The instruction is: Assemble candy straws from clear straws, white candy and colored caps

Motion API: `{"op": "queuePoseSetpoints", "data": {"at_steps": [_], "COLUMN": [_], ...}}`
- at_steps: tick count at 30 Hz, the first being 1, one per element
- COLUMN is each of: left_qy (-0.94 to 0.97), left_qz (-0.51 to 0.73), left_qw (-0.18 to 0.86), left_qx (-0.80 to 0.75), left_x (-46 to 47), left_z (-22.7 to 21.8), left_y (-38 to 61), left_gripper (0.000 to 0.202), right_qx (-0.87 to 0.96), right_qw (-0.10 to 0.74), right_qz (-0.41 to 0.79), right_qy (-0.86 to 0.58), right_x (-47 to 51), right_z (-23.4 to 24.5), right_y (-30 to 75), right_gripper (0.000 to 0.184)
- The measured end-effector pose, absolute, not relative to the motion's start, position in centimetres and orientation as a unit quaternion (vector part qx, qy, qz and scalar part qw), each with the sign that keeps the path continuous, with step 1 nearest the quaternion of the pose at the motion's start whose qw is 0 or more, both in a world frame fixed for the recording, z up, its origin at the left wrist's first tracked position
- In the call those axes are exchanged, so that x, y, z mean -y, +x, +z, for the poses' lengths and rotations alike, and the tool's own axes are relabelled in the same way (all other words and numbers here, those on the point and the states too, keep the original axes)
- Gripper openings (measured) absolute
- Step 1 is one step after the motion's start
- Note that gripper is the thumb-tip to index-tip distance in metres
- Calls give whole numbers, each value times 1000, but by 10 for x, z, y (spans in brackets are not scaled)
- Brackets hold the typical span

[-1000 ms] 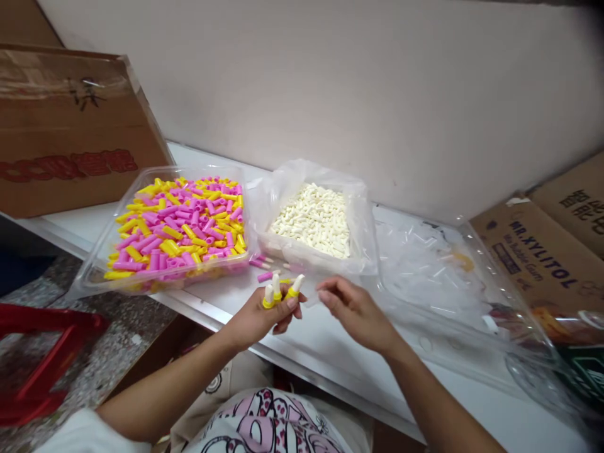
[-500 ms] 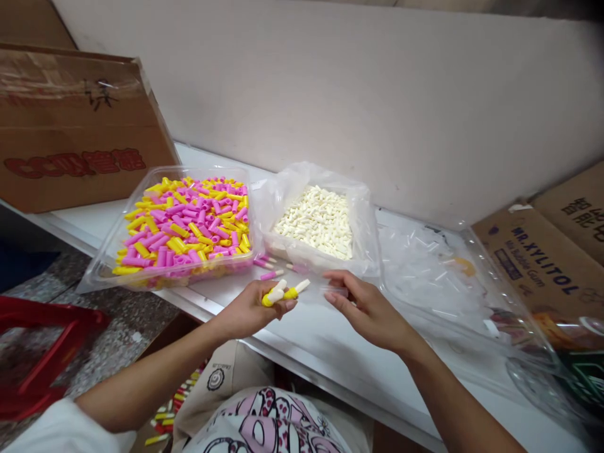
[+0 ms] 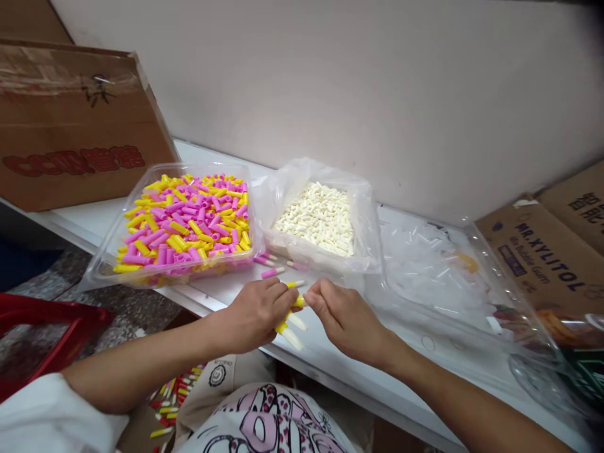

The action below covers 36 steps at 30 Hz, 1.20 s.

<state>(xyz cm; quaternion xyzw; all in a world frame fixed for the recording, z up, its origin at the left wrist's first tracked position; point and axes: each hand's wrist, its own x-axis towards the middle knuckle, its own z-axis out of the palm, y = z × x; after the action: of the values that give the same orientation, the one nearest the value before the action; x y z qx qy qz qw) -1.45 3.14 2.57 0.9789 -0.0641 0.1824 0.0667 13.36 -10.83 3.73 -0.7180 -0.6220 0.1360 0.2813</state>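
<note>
My left hand (image 3: 259, 311) is closed around several yellow tubes (image 3: 282, 328) with white tips, which fan out past its fingers. My right hand (image 3: 349, 321) pinches at the end of one of these yellow tubes, its fingertips almost against the left fingers. The clear plastic tube seen in that pinch a moment ago is hidden behind the fingers now. Just beyond the hands, a few pink tubes with pale tips, one of them a pink tube (image 3: 272, 272), lie on the white table (image 3: 226, 290).
A clear tray (image 3: 101, 277) of pink and yellow tubes stands left, beside a lined container (image 3: 365, 242) of small white pieces. On the right a clear tray (image 3: 438, 327) holds clear tubes. Cartons, including a brown carton (image 3: 70, 126), stand at both ends; a red stool (image 3: 61, 314) is lower left.
My hands have come together. The left has turned palm down with the yellow tubes pointing lower right; the right has moved left and down, bringing the clear tube to a yellow one.
</note>
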Motion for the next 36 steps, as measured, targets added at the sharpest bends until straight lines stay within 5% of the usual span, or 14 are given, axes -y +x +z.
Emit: {"op": "queuePoseSetpoints", "data": {"at_steps": [7,9,12,16,22,27,30,36], "left_qy": [981,990,993,963,931,865,808,672], "left_qz": [177,132,61,27,84,86,70,23], "left_qw": [-41,-6,64,135,176,396,502,688], "left_qx": [66,41,-75,-230,-307,-295,-299,-272], "left_x": [-22,-23,-33,-54,-64,-45,-35,-33], "left_z": [-5,-17,-40,-72,-81,-72,-67,-51], "left_y": [-11,-9,1,19,19,0,-5,-12], "left_gripper": [15,21,38,56,53,18,20,37], "right_qx": [352,419,486,328,311,336,340,341], "right_qw": [295,275,221,128,-101,-103,-93,-34], "right_qz": [549,479,210,17,161,174,170,124], "right_qy": [-698,-721,-819,-936,-931,-920,-920,-931], "right_x": [103,107,118,142,181,183,181,190], "right_z": [19,18,24,23,-27,-46,-39,-31], "right_y": [130,140,181,271,354,362,358,351], "right_gripper": [52,51,44,36,37,24,5,23]}}
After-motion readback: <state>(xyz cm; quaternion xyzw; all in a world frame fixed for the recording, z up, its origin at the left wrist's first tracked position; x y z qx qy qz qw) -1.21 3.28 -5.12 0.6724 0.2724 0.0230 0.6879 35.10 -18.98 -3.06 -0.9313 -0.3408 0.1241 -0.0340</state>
